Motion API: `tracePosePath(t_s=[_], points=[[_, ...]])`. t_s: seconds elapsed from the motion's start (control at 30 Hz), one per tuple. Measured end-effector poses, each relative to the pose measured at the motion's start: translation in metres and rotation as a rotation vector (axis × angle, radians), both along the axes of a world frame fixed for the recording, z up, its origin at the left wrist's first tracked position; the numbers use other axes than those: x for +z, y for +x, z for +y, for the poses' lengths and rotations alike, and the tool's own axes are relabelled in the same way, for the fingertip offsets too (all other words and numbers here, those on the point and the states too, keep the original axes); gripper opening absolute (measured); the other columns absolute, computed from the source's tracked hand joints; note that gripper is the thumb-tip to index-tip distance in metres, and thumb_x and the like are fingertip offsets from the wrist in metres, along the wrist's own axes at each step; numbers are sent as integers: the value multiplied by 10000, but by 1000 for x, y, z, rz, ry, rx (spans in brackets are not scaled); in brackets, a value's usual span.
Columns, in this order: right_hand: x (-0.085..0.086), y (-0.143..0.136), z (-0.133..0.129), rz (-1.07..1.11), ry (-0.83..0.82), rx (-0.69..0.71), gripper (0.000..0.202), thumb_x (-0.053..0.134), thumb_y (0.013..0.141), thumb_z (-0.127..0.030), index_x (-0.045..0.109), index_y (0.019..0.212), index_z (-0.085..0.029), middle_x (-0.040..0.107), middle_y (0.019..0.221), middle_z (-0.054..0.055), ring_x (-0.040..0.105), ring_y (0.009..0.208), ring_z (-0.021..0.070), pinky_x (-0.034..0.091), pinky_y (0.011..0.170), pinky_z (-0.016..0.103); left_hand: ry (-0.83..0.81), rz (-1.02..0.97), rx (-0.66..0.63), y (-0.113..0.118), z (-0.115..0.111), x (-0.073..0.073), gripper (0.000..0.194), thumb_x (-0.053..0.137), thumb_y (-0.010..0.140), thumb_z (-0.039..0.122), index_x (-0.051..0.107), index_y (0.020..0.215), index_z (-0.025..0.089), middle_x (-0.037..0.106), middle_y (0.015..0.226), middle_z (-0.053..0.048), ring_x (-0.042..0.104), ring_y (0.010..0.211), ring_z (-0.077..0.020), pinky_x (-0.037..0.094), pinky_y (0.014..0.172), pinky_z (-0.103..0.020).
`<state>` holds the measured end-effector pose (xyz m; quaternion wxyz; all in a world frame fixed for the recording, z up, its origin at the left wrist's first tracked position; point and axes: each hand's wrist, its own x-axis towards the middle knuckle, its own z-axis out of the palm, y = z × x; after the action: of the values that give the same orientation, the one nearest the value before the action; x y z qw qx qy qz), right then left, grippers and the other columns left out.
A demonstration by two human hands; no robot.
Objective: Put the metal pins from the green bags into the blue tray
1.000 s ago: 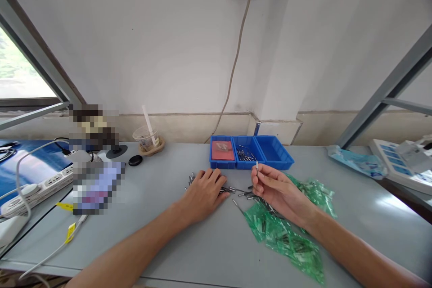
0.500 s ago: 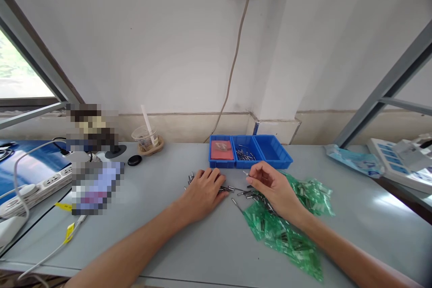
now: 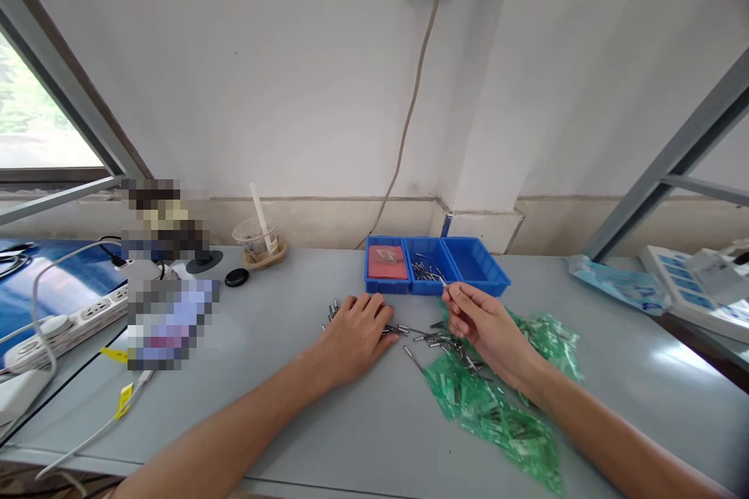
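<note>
My right hand (image 3: 483, 327) pinches a thin metal pin (image 3: 443, 281) between thumb and fingertips, at the front edge of the middle blue bin (image 3: 430, 288). Several similar pins (image 3: 422, 271) lie inside that bin. Palm down, with fingers loosely spread, my left hand (image 3: 358, 335) rests over a heap of small metal pins (image 3: 333, 309), covering part of it. A second loose pile of metal pins (image 3: 453, 345) sits below my right hand, and a single pin (image 3: 413, 359) lies apart on the table. Green plastic bags (image 3: 509, 433) with metal parts inside spread beside and under my right forearm.
The left blue bin (image 3: 387, 284) holds a red packet (image 3: 387, 261); another blue bin (image 3: 477, 265) adjoins on the right. A plastic cup with a straw (image 3: 256, 238), a black round lid (image 3: 236, 277) and a power strip (image 3: 87, 316) stand left. A light-blue packet (image 3: 617, 286) lies right.
My right hand has turned and brought the pin forward to the middle bin's front edge. The left hand stays on its heap. The view has shifted slightly.
</note>
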<state>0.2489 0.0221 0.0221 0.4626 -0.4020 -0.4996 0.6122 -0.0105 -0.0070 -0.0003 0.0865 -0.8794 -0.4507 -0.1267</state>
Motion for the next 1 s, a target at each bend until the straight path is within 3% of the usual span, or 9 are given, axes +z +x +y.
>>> tracePosePath(t_s=[0.17,0.4,0.57,0.87,1.0], points=[[4,-1,-1,57,-3,12,338,721,939,-539,640,884,-216,499,873,-3,408,626,113,380,605,297,-1,4,2,0,0,0,286,475,1097,446,559,1229,207,591,1181,-88,557,1046,-285,438,865,-430],[6,-1,-4,-371,276,-53,277,642,991,-537,583,964,-267,461,690,-39,422,648,166,335,599,296,-12,-10,-6,0,0,0,261,494,1094,430,556,1222,211,589,1185,-84,557,1051,-281,441,878,-429],[4,-3,-5,-416,366,-41,263,689,964,-493,569,923,-263,458,755,-31,419,687,169,361,630,301,-15,-7,-1,0,0,0,263,485,1097,430,554,1227,211,590,1186,-85,558,1048,-282,441,871,-429],[3,1,-3,-415,342,-40,272,615,1006,-536,630,973,-267,470,697,-25,430,655,170,344,620,313,-23,-8,-4,0,-2,2,262,503,1091,418,554,1237,207,588,1186,-79,557,1054,-281,444,883,-431],[1,2,-2,-259,267,-36,319,608,1004,-568,656,1021,-253,538,767,1,444,649,160,361,621,317,-21,-5,-4,1,-2,2,255,499,1093,414,554,1231,207,587,1186,-79,554,1046,-282,441,882,-433]])
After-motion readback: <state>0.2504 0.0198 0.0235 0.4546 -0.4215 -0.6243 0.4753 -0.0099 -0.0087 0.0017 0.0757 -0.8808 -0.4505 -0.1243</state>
